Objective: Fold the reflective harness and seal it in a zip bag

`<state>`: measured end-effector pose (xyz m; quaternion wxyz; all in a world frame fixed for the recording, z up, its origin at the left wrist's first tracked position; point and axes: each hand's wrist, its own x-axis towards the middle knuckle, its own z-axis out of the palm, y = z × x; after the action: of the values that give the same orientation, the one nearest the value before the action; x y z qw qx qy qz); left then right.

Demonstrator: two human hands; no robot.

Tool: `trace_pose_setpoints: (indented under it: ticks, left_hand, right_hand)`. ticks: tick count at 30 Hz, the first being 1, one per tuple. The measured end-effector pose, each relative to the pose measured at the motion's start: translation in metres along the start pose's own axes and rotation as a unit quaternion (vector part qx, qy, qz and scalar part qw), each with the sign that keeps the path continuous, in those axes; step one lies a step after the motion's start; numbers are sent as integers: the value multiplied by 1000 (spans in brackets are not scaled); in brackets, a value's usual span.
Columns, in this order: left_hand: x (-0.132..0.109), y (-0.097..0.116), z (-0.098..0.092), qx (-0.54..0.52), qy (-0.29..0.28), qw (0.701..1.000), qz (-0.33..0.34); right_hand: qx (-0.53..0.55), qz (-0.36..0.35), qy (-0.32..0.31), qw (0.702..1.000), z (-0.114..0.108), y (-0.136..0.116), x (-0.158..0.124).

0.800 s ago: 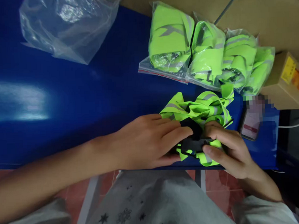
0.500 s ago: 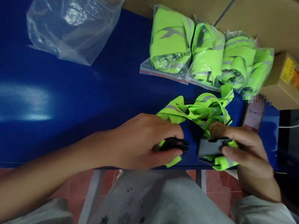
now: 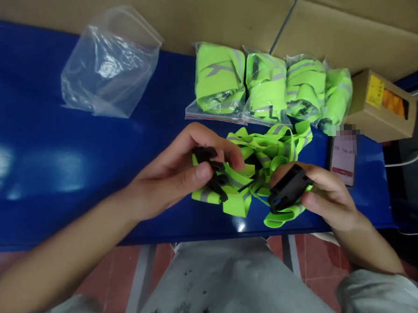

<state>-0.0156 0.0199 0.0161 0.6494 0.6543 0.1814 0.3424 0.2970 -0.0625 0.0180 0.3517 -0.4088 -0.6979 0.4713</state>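
Observation:
Between the thumb and fingers of my left hand (image 3: pixel 181 169) is a black pronged buckle half (image 3: pixel 213 175), tilted steeply. My right hand (image 3: pixel 325 192) grips the black socket half of a buckle (image 3: pixel 289 189), its opening turned toward the left. The two halves are apart. Neon yellow-green webbing with grey reflective stripes (image 3: pixel 264 149) runs from both hands and lies in a loose tangle on the blue table behind and between them. Part of the strap hangs below each buckle half. My right fingertips are partly hidden behind the socket.
Several clear zip bags of folded neon straps (image 3: pixel 221 81) stand in a row against a cardboard box (image 3: pixel 222 15). An empty-looking clear plastic bag (image 3: pixel 110 73) lies at the back left. A phone (image 3: pixel 342 159) and a small carton (image 3: pixel 381 105) sit at the right of the blue table (image 3: pixel 73 182).
My left hand has risen and turned, tipping the pronged half from level to steep. My right hand has rotated the socket half. The gap between the halves is wider, and the view has shifted.

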Motion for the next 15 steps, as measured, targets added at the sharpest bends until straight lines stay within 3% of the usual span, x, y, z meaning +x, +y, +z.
trace_pose_setpoints:
  ticks: [4,8,12,15]
  left_hand:
    - [-1,-5,7,62,-48,996,-39]
    - [0,0,-1,152,-50,987,21]
    - [-1,21,-10,146,21,984,101]
    - [-14,35,-13,113,157,980,54]
  right_hand:
    - [-6,-51,-37,998,7,1,18]
    - [-41,-77,-56,995,14,2,22]
    - [-14,-77,-40,996,7,5,12]
    - [53,-29,35,998,-4,6,5]
